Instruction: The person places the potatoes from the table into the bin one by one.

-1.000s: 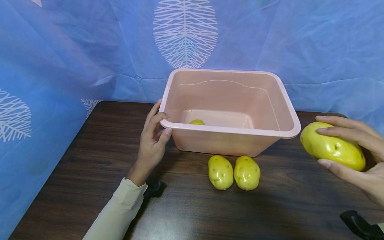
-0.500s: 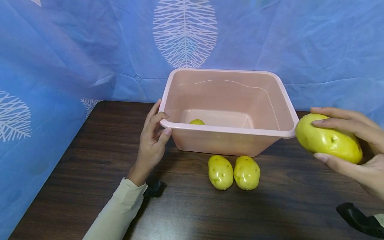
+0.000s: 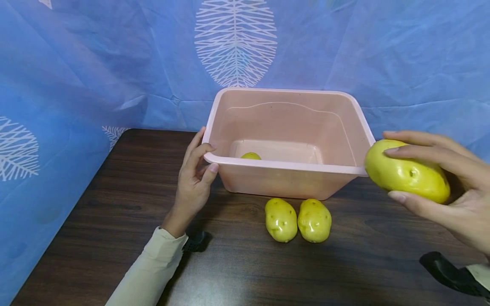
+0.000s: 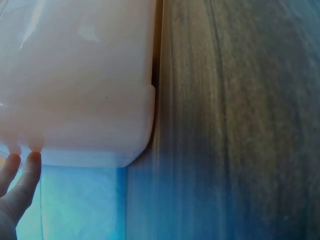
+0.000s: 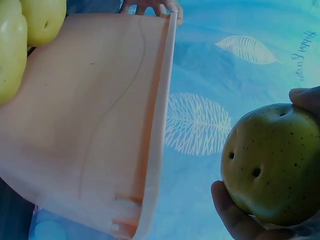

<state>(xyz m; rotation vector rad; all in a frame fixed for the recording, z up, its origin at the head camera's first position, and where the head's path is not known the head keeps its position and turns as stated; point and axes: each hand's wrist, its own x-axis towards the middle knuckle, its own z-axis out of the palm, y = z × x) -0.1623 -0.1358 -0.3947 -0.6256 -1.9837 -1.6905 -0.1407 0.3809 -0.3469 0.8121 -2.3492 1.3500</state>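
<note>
Head cam: 2 yellow potatoes (image 3: pixel 281 220) side by side on dark table (image 3: pixel 99 225), right in front of pink bin (image 3: pixel 283 178). R hand (image 3: pixel 465 204) grips held potato (image 3: pixel 405 172) near bin's R rim; L hand (image 3: pixel 192 180) holds L front corner. Inside: 1 potato (image 3: pixel 251 156), mostly hidden by front wall. Behind: blue cloth (image 3: pixel 153 55).

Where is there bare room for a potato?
Tabletop left of the left hand, and between the potato pair and right hand; the visible floor of the pink bin, right of its lone potato. Crowded: the bin's near side, by that pair.
</note>
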